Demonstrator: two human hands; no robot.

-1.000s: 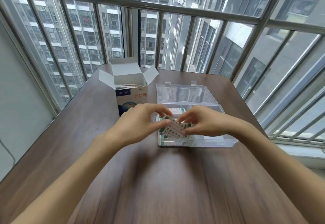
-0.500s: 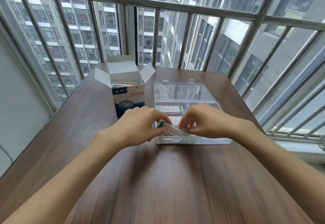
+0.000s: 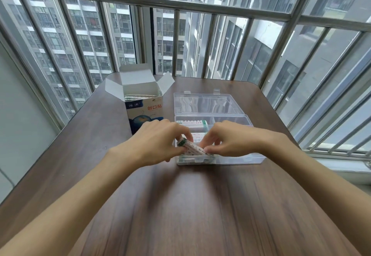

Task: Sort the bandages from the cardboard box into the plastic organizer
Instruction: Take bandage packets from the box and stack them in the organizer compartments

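Observation:
A clear plastic organizer lies open on the brown table, its lid folded back. A small stack of white-and-green bandages is held tilted over the organizer's near-left compartment. My left hand pinches its left end and my right hand pinches its right end. More bandages lie in the far-left compartment. The blue-and-white cardboard box stands open to the left of the organizer, with more bandages showing inside.
The wooden table reaches to a metal window railing at the far edge and along the right. A grey wall runs close on the left. The organizer's right compartments hold nothing I can see.
Both hands have lowered the bandage stack from above the organizer down into its near-left compartment. The camera view has tilted slightly upward.

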